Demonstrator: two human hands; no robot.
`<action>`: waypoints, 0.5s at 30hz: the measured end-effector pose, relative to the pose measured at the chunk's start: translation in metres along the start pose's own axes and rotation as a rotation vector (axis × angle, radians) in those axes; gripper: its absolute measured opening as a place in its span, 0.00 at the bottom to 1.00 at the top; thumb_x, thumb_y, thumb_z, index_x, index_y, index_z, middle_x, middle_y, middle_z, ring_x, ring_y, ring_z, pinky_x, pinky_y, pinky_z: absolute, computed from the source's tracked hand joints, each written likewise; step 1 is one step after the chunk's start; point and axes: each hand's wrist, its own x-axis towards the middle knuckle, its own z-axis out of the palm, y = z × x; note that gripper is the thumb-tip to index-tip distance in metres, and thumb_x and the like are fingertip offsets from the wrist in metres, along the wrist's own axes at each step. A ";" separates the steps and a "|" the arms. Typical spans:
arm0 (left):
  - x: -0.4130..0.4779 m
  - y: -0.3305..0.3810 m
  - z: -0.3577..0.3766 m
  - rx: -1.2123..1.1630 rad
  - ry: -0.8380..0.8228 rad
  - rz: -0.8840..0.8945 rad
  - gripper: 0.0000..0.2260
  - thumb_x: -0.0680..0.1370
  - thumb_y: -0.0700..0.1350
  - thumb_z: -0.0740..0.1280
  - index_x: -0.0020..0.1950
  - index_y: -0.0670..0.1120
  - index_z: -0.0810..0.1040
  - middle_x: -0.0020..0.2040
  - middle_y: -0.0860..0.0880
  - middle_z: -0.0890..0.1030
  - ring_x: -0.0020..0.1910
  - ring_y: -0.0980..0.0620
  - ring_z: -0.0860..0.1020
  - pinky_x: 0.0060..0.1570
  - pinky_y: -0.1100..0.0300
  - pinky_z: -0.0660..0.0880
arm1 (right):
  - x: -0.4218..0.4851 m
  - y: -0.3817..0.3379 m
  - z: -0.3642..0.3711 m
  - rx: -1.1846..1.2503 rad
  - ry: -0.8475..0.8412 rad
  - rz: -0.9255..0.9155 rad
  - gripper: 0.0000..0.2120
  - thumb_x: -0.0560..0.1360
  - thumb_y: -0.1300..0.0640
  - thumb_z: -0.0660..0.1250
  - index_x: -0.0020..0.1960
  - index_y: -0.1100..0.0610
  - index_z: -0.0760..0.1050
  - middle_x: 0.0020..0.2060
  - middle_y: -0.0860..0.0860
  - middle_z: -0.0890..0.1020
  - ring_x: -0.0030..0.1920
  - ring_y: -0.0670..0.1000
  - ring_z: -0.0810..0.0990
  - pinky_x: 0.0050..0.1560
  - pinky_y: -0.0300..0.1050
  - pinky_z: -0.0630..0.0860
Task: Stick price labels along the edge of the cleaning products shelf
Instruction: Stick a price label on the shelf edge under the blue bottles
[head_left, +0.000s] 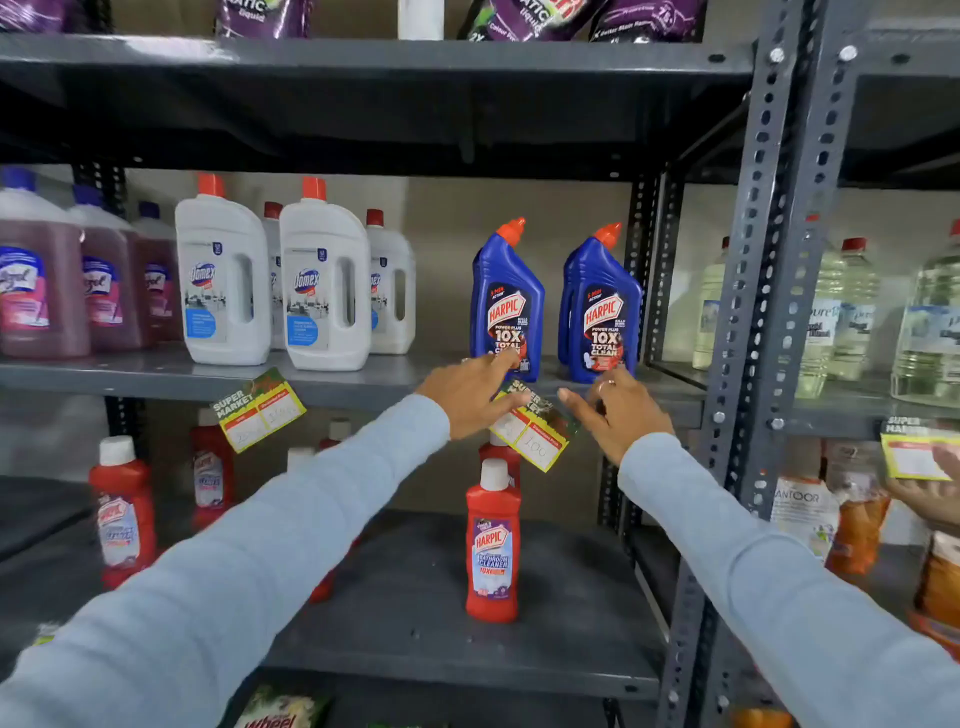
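Note:
A yellow, red and green price label (535, 434) hangs tilted at the front edge of the grey middle shelf (363, 387), below two blue Harpic bottles (506, 306). My left hand (470, 395) presses its top left corner with thumb and fingers. My right hand (615, 410) hovers at the label's right side, fingers spread, a ring on one finger. Whether it touches the label I cannot tell. Another label (258, 410) hangs tilted on the same edge below the white Domex bottles (223, 280).
Purple Lizol bottles (41, 280) stand at the left. Red Harpic bottles (492, 545) stand on the lower shelf. A perforated grey upright (753, 312) separates the right bay, where another person's hand (930, 493) is at a third label (914, 452) below clear bottles (930, 322).

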 end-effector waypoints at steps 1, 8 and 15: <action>-0.002 0.002 0.003 0.021 -0.038 -0.028 0.23 0.79 0.60 0.55 0.67 0.47 0.60 0.66 0.43 0.73 0.60 0.41 0.76 0.51 0.46 0.76 | -0.002 0.002 0.003 -0.032 -0.047 0.036 0.28 0.74 0.37 0.57 0.48 0.60 0.81 0.63 0.55 0.73 0.65 0.56 0.71 0.61 0.54 0.73; 0.014 0.011 0.012 0.185 -0.035 -0.084 0.19 0.80 0.55 0.56 0.66 0.46 0.62 0.62 0.40 0.75 0.57 0.36 0.76 0.52 0.44 0.75 | -0.003 -0.004 0.006 -0.188 -0.153 0.023 0.25 0.73 0.39 0.62 0.58 0.56 0.80 0.69 0.55 0.68 0.72 0.56 0.61 0.74 0.52 0.55; 0.026 0.012 0.002 0.258 -0.198 -0.051 0.14 0.80 0.47 0.60 0.64 0.45 0.68 0.62 0.41 0.76 0.60 0.40 0.75 0.57 0.46 0.76 | 0.006 -0.012 0.009 -0.094 -0.090 0.128 0.18 0.72 0.45 0.68 0.55 0.55 0.82 0.63 0.54 0.74 0.67 0.55 0.67 0.74 0.53 0.61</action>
